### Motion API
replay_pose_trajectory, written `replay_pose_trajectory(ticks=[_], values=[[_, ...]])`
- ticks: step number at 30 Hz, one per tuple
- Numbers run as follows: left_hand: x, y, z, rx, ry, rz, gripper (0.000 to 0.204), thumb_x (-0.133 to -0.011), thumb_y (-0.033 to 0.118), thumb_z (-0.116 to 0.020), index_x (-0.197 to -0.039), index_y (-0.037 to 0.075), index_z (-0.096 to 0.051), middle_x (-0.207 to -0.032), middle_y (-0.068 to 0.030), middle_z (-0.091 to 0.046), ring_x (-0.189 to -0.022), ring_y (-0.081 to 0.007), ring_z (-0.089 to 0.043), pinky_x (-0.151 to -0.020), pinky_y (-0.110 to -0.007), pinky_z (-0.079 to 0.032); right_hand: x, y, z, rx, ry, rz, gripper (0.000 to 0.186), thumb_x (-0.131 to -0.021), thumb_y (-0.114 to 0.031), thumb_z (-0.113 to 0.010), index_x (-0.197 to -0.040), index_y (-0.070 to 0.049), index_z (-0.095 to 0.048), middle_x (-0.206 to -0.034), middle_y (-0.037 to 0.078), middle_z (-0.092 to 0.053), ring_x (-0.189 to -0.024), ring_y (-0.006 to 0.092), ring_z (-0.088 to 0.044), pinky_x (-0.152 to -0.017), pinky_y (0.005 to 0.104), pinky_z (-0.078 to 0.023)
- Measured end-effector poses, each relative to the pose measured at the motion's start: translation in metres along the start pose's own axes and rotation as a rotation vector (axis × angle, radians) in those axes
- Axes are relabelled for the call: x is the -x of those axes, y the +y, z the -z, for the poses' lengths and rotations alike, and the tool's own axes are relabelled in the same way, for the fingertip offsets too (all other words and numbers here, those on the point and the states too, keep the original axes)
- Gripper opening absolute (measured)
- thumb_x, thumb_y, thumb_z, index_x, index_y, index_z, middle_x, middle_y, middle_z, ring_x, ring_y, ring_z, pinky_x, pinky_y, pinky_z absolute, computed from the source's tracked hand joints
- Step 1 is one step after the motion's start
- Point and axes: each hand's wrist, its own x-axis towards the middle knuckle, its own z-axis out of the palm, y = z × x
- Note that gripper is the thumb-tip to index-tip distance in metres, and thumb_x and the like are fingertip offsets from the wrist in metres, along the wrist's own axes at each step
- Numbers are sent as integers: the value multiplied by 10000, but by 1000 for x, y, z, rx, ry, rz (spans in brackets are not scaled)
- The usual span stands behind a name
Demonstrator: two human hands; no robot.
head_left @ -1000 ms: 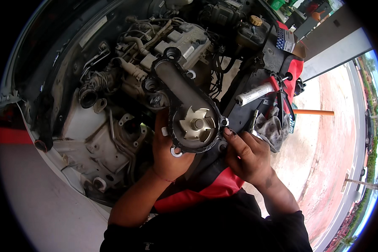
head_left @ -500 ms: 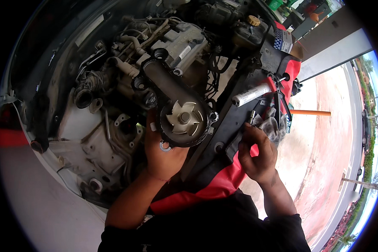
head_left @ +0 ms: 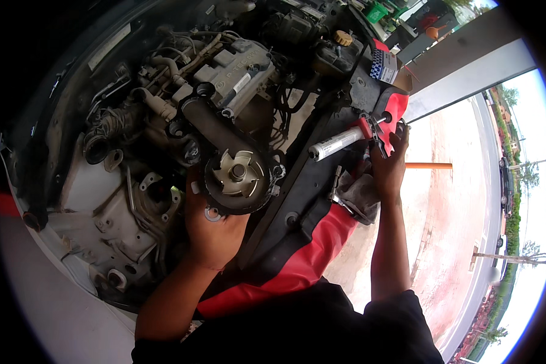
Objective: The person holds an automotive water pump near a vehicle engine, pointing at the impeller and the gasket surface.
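A black pump housing [head_left: 206, 130] with a pale metal impeller [head_left: 238, 171] is held over the engine bay by my left hand [head_left: 215, 233], closed around it from beneath. My right hand [head_left: 387, 173] reaches to the fender's edge, fingers curled at dark items just beside the handle of a red caulking gun [head_left: 363, 129] loaded with a white cartridge [head_left: 337, 143]; what they hold is hidden. Below the gun lie a grey rag [head_left: 361, 200] and a chrome tool [head_left: 337, 185].
The engine [head_left: 230, 67] and a reservoir [head_left: 337, 51] with yellow cap fill the back. A red-and-black fender cover [head_left: 291, 261] runs along the right, carrying a small box [head_left: 384, 65]. An orange bar [head_left: 431, 165] juts out over the pavement. Parked cars stand beyond.
My right hand has moved up and right from beside the housing to near the gun's handle. The housing and my left hand appear further left and tilted slightly, along with the whole view.
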Motion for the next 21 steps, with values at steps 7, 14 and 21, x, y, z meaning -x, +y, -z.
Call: replay_pose_trajectory(ticks=[7, 14, 21], values=[[1, -2, 5, -108, 22, -51, 568, -825, -30, -792, -1337, -48, -546, -1229, -149, -668, -1085, -240, -681, -926, -345, -552, -1, 21, 4, 79, -139, -73, 1107, -813, -266, -853, -1648, -43, -161, -1465, 276, -505, -1308, 411, -571, -1054, 471, -504], [-5, 5, 5, -92, -58, -127, 500, -828, -56, -769, -1293, -25, -586, -1210, -137, -674, -1062, -250, -690, -912, -354, -553, 3, 31, -3, 71, -96, 30, 1082, -827, -227, -843, -1655, -75, -164, -1437, 282, -500, -1308, 422, -550, -1068, 470, -490], [-5, 3, 4, -102, -7, -157, 440, -820, -52, -784, -1233, -19, -636, -1237, -141, -636, -1091, -264, -670, -922, -360, -538, 3, 34, 0, 80, -120, 20, 1076, -833, -198, -845, -1654, -64, -163, -1423, 277, -500, -1293, 414, -561, -1057, 484, -493]])
